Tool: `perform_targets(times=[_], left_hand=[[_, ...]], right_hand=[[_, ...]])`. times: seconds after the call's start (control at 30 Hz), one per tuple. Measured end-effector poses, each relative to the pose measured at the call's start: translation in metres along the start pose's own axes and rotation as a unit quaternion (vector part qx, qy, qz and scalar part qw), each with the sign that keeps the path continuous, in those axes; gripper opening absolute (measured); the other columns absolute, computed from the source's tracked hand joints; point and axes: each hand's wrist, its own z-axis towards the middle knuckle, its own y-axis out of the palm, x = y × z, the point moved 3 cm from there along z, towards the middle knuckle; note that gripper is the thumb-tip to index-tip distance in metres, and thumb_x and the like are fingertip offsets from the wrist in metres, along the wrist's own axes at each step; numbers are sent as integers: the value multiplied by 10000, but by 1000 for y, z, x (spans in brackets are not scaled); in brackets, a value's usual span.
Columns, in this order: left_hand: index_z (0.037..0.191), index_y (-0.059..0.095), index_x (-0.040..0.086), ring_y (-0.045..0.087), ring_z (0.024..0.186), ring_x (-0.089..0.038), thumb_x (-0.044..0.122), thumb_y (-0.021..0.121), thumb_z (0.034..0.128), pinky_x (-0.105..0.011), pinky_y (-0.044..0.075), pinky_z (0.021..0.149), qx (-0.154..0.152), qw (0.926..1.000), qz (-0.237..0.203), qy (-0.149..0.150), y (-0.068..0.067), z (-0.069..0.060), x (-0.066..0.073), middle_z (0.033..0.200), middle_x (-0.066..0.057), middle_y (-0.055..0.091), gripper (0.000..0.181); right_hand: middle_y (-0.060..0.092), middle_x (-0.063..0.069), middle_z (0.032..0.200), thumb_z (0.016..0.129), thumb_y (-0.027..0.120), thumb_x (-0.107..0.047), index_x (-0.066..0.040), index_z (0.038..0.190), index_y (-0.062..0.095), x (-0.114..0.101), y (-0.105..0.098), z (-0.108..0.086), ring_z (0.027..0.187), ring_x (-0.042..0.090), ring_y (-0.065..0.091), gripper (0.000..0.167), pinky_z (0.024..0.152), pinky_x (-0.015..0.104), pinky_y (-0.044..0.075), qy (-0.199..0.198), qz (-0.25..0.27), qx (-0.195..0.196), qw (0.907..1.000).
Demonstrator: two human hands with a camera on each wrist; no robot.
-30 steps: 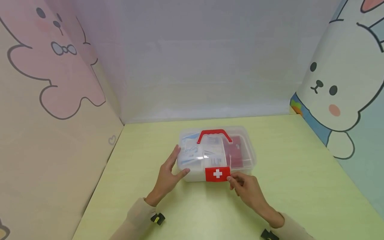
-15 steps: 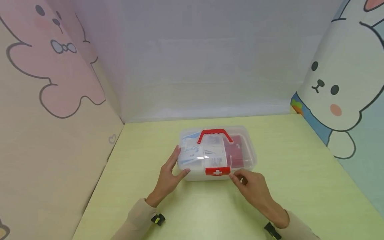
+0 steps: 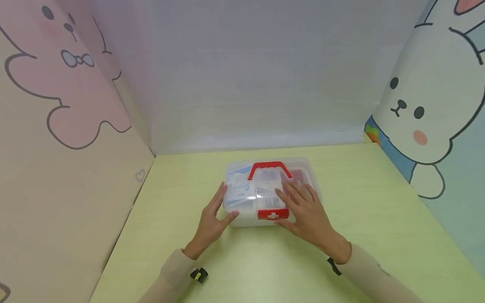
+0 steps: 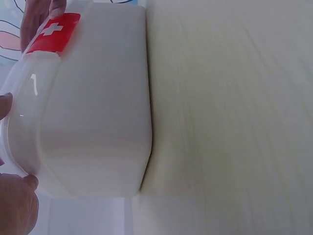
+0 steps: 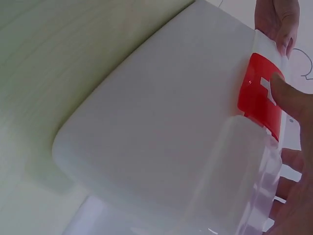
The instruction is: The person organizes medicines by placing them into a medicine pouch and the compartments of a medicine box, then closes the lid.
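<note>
A clear-lidded first-aid box (image 3: pixel 246 219) with a white base stands on the table. Its front carries a red latch (image 3: pixel 273 214) with a white cross, lying close against the box. My left hand (image 3: pixel 209 229) rests at the left front corner, fingers along the side and thumb at the front edge. Spread over the right part of the lid are the fingers of my right hand (image 3: pixel 308 214); in the right wrist view, its thumb (image 5: pixel 288 95) lies on the latch. A red handle (image 3: pixel 270 165) tops the lid. White-and-blue packs (image 3: pixel 240 187) and a dark red item (image 3: pixel 298 176) show through it.
The pale yellow-green table (image 3: pixel 182 185) runs back to a plain light wall (image 3: pixel 261 84). Side panels with a pink cartoon animal (image 3: pixel 89 92) and a white rabbit (image 3: pixel 435 97) border it left and right.
The red latch has gone from jutting outward to lying closer to the front. My right hand has left the latch's right edge and spread over the lid. The left hand stays put.
</note>
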Motion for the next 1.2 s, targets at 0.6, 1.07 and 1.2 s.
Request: perform_targets(times=[0.6,1.07,1.2], left_hand=[[1557,287,161,264,1493,-283,252,731,885,-416,336,1116,-20,9998,-196,-22,4,6,-6,1633,-39,245,810],[1562,267,157,282,1485,-274,232,721,893,-392,320,1124,6,9989,-443,-118,5,7,-6,1634,-48,240,812],[1566,258,171,287,1486,-266,251,715,898,-409,323,1127,32,9992,-384,-107,7,9,-7,1635,-35,240,812]], right_hand=[[533,147,1437,601,895,-471,-148,1367,575,4,18,-1,1340,350,445,891,1078,606,337,-27,-434,426,9981],[561,132,1412,601,894,-462,-146,1345,591,7,25,1,1314,347,476,864,1058,601,362,-184,-483,655,9965],[530,125,1449,640,869,-466,-147,1376,566,12,24,2,1346,335,458,858,1088,588,346,-129,-456,446,9979]])
